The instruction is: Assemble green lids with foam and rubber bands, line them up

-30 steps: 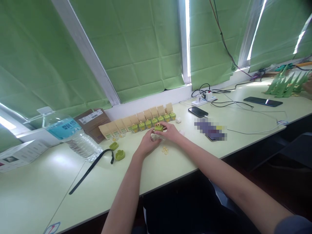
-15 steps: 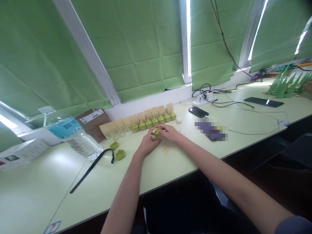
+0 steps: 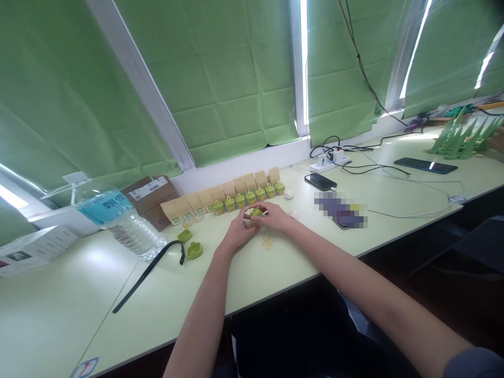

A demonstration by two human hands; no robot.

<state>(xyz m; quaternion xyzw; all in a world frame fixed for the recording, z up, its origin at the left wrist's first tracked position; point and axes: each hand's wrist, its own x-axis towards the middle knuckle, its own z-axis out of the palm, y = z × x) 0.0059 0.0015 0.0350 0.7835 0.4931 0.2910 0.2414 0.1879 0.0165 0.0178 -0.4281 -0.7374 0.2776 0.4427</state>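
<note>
A small green piece point(image 3: 256, 212) is held between my two hands above the table. The fingers of my left hand point(image 3: 239, 229) curl round its left side, and my right hand point(image 3: 274, 216) grips it from the right. Fingers cover part of it. Just below the hands lie a few yellow rings point(image 3: 267, 243) on the table. Behind the hands stands a row of small green-topped containers point(image 3: 240, 199) with beige cards point(image 3: 227, 189) at their backs. To the left are a green lid-like piece point(image 3: 185, 234) and an open green cup point(image 3: 194, 250).
A water bottle point(image 3: 122, 220), a black strap point(image 3: 149, 270) and a cardboard box point(image 3: 151, 197) are at the left. Phones point(image 3: 320, 181), a power strip point(image 3: 329, 164) and cables lie at the right. Green spiky pieces point(image 3: 462, 139) stand at the far right, beside another person's hand.
Both hands have shifted their fingers slightly around the green piece, which has turned a little. The things on the table have not moved.
</note>
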